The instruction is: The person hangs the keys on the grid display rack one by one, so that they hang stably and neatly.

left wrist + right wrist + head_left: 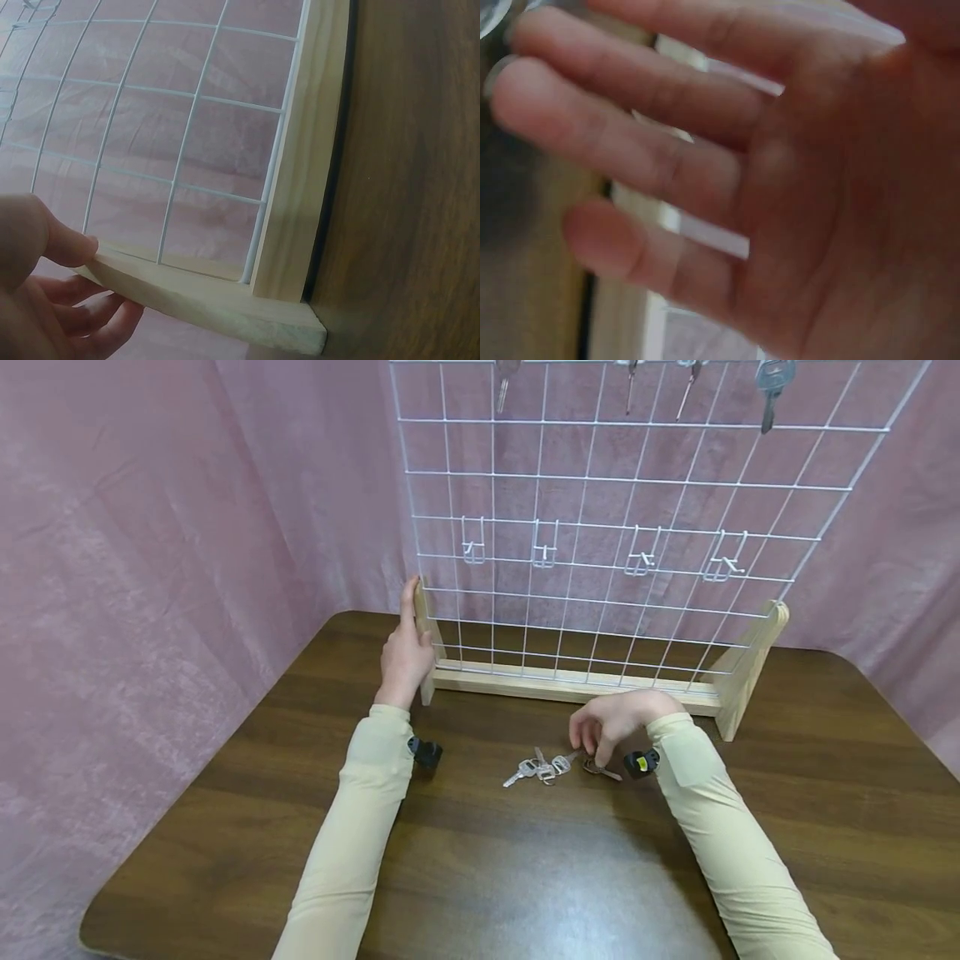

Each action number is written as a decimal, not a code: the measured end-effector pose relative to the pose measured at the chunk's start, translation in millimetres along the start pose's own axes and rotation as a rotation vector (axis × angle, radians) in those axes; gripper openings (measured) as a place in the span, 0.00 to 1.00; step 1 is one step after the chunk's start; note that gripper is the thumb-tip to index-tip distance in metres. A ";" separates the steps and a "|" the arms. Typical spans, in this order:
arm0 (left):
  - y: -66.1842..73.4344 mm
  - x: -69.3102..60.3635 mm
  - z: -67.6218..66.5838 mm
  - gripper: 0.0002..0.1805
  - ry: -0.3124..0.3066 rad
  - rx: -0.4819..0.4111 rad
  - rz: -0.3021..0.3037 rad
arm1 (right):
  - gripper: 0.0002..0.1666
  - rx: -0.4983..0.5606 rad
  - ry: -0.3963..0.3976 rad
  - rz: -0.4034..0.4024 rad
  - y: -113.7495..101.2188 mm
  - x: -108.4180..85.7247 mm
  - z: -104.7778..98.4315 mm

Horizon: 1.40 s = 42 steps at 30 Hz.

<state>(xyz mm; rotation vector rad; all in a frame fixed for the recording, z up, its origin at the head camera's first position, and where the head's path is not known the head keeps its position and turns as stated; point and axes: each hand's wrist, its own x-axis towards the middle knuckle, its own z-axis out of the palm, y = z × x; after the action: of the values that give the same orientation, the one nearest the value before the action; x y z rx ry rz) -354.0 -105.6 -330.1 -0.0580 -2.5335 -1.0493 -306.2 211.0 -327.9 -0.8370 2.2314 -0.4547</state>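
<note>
My left hand [406, 656] grips the left wooden side support [423, 635] of a white wire grid rack [555, 585]. In the left wrist view, the thumb lies on one face of that support [202, 300] and the fingers on the other. My right hand [618, 720] reaches down over the table, its fingertips right at a key [607, 772]; whether they pinch it is hidden. Several silver keys [543, 767] lie in a loose cluster left of these fingertips. The right wrist view shows the fingers [630, 142] spread and slightly bent, blurred.
White hooks [640, 562] sit in a row across the grid. More keys [772, 393] hang along the top of the view. A wooden base bar [510, 683] joins the left support to the right support [753, 668]. The brown table [480, 877] has rounded corners; pink cloth [187, 527] hangs behind.
</note>
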 end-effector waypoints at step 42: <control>-1.8 0.4 -0.1 0.46 -0.007 -0.008 -0.004 | 0.06 -0.180 0.002 0.090 7.5 14.4 9.8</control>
<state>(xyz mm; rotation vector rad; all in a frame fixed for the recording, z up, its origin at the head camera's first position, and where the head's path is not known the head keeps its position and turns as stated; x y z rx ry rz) -354.7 -107.1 -331.1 -0.0582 -2.5367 -1.0624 -310.2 206.0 -345.8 -0.8228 2.3262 -0.2149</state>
